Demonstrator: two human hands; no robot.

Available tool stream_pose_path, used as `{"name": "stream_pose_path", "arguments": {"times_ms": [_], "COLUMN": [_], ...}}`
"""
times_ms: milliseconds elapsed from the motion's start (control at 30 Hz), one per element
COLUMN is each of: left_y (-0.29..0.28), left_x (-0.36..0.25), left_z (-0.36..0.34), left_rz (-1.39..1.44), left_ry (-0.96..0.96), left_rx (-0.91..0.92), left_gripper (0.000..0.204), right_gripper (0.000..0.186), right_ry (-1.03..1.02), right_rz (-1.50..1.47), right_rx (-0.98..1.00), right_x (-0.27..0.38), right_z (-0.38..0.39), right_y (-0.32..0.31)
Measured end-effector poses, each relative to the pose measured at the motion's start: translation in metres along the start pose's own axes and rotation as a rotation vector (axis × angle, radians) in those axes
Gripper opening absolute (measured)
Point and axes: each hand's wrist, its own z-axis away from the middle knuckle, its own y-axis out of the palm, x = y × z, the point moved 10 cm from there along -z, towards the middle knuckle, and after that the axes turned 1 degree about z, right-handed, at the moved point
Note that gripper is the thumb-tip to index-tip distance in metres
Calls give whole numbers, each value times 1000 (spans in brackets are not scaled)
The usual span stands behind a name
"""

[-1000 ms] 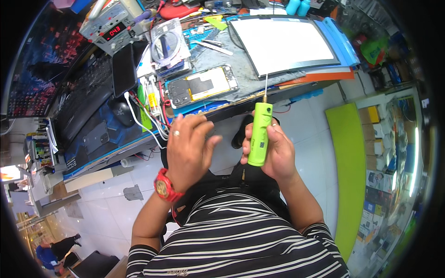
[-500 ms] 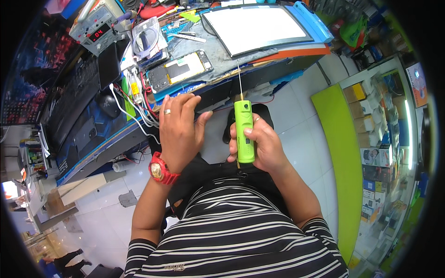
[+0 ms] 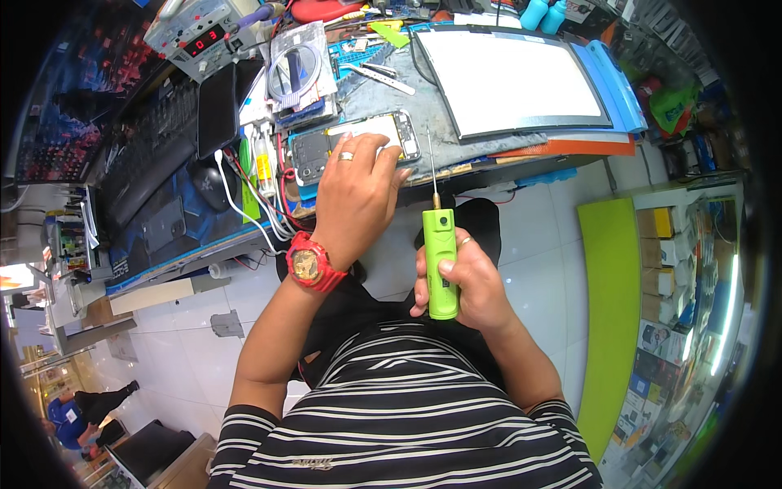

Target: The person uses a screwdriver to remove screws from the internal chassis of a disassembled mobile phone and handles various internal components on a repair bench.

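Note:
My right hand [image 3: 468,281] is closed around a lime-green pen-like tool [image 3: 440,253] with a brass collar and long thin metal shaft pointing toward the bench. My left hand [image 3: 362,183], wearing a ring and red watch, is open with loosely bent fingers over an opened phone [image 3: 312,153] on the grey mat [image 3: 433,155]; whether the fingertips touch it is unclear. The phone's dark and pale inner parts show, partly hidden by my fingers. Tweezers [image 3: 383,77] lie beyond it, and a large white panel [image 3: 509,85] is to its right.
A power supply [image 3: 199,37], dark phone [image 3: 218,110], cables [image 3: 236,196], keyboard [image 3: 147,155] and monitor [image 3: 61,114] crowd the left. A green ledge [image 3: 607,301] and glass display case [image 3: 672,301] stand right. A person in blue [image 3: 69,420] is at lower left.
My left hand has moved forward and right, from below the bench edge to over the opened phone. My right hand still holds the green tool.

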Motion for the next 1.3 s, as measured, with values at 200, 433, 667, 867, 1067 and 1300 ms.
{"name": "stream_pose_path", "arguments": {"times_ms": [200, 433, 667, 867, 1067, 1300], "left_y": [13, 13, 11, 4, 6, 10], "left_x": [3, 2, 4, 7, 8, 4], "left_z": [-9, -9, -8, -5, -4, -6], "left_rz": [-53, -75, -62, -19, -22, 0], "left_ry": [-30, -43, -44, -39, -53, -59], "left_rx": [66, 29, 15, -41, -31, -33], "left_gripper": [18, 16, 16, 16, 16, 15], "right_gripper": [43, 44, 43, 50, 51, 48], "right_ry": [-11, -54, -109, -107, -121, -119], "right_rz": [-47, -80, -64, -94, -12, -8], "right_rx": [29, -5, 24, 90, 102, 94], "right_x": [12, 14, 18, 19, 15, 22], "right_z": [-9, -5, -6, -2, 0, 2], "right_y": [-7, -9, -1, 14, 11, 7]}}
